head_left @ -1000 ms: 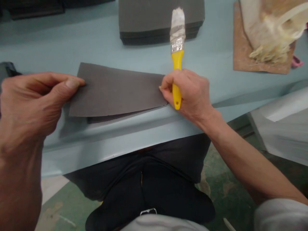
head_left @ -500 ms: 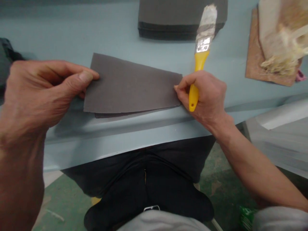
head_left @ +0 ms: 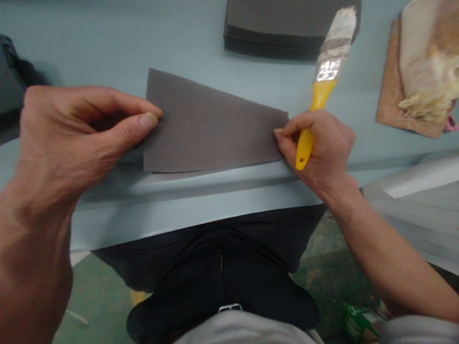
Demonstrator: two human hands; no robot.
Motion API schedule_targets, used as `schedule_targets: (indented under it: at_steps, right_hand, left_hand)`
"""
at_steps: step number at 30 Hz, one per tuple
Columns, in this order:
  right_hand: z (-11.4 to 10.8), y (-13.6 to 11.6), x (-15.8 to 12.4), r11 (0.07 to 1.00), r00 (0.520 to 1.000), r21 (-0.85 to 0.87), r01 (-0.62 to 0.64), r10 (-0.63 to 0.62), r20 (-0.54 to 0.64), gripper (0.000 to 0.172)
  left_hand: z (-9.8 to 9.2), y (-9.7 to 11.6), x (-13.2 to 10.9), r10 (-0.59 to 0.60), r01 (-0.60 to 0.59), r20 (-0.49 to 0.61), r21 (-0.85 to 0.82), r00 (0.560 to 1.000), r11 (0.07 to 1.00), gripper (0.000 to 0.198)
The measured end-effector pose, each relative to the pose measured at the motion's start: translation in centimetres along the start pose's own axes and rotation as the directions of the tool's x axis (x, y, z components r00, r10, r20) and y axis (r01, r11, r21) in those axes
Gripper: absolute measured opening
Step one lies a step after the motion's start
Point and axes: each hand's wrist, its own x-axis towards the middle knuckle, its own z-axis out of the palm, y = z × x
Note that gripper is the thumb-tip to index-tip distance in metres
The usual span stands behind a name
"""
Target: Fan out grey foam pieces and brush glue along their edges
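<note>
A dark grey, flat piece of sheet material [head_left: 215,126], wider at its left end, is stretched between my two hands above the table. A second layer shows as a thin edge along its bottom. My left hand [head_left: 86,134] pinches the left edge between thumb and index finger. At the right end, the fingertips of my right hand [head_left: 319,143] grip the narrow edge. That same hand also carries a paintbrush [head_left: 322,88] with a yellow handle, its whitish, caked bristles pointing up and away from me.
Beyond the brush lies a stack of dark grey sheets [head_left: 272,38] on the pale blue table [head_left: 125,43]. At the right stands a glue-crusted container [head_left: 418,62] on a brown board [head_left: 387,102]. A dark object [head_left: 12,81] sits at the far left.
The sheet and both hands appear further right in view, as do the stack and board. The sheet's lower layer now lines up more closely with the upper one.
</note>
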Motion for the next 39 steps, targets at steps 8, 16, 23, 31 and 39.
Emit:
schedule_targets:
  at_steps: [8,16,23,31,39]
  right_hand:
    - [-0.1,0.8,-0.5,0.991,0.988,0.066,-0.12,0.112,0.109,0.017]
    - [-0.4,0.2,-0.4,0.992,0.984,0.014,-0.127,0.124,0.124,0.015]
    - [-0.5,0.2,-0.3,0.995,0.988,-0.012,-0.101,0.102,0.117,0.014]
    - [-0.4,0.3,-0.3,0.998,0.994,0.008,-0.07,0.069,0.09,0.012]
    - [-0.5,0.3,-0.3,0.995,0.986,-0.009,-0.103,0.103,0.134,0.015]
  left_hand:
    - [0.2,-0.3,-0.1,0.055,-0.055,0.016,-0.008,0.998,0.998,0.043]
    - [0.3,-1.0,-0.1,0.217,-0.219,0.027,0.09,0.976,0.972,0.031]
    - [0.3,-0.6,-0.4,0.283,-0.29,0.071,0.134,0.956,0.947,0.028]
    - [0.1,-0.5,-0.4,0.353,-0.367,0.129,0.106,0.927,0.924,0.018]
    - [-0.2,-0.8,0.1,0.415,-0.437,0.187,0.096,0.891,0.895,0.019]
